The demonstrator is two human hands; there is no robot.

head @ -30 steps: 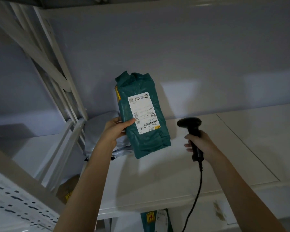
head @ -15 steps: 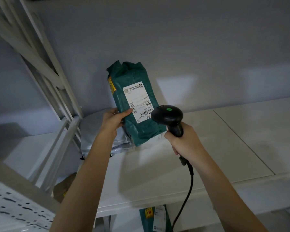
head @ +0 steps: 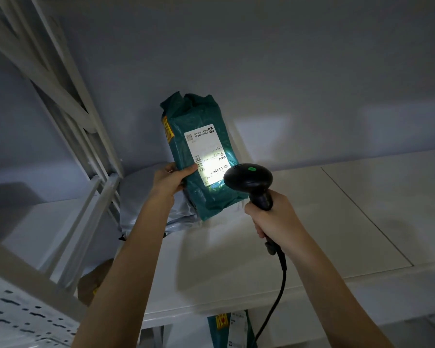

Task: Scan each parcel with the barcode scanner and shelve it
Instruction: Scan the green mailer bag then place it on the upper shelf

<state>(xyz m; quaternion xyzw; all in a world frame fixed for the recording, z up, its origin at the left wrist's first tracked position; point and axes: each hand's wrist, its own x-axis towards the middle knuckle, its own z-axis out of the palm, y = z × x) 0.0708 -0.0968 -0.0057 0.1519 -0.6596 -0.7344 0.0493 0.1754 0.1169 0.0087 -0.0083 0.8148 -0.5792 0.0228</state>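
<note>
Left hand [head: 170, 180] held green parcel [head: 204, 156] upright on shelf [head: 312, 222]; right hand [head: 274, 217] gripped scanner [head: 249, 178] lighting label [head: 207, 154]. Glare or tilt could spoil the read.

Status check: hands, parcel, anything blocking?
Left hand steadies green parcel upright on shelf. Right hand aims barcode scanner, light on label. Nothing blocking.

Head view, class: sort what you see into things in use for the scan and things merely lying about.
In use:
green parcel, held by left hand
barcode scanner, in right hand
white shelf

Lying about:
grey bag behind the parcel
second green parcel on the lower level
</note>
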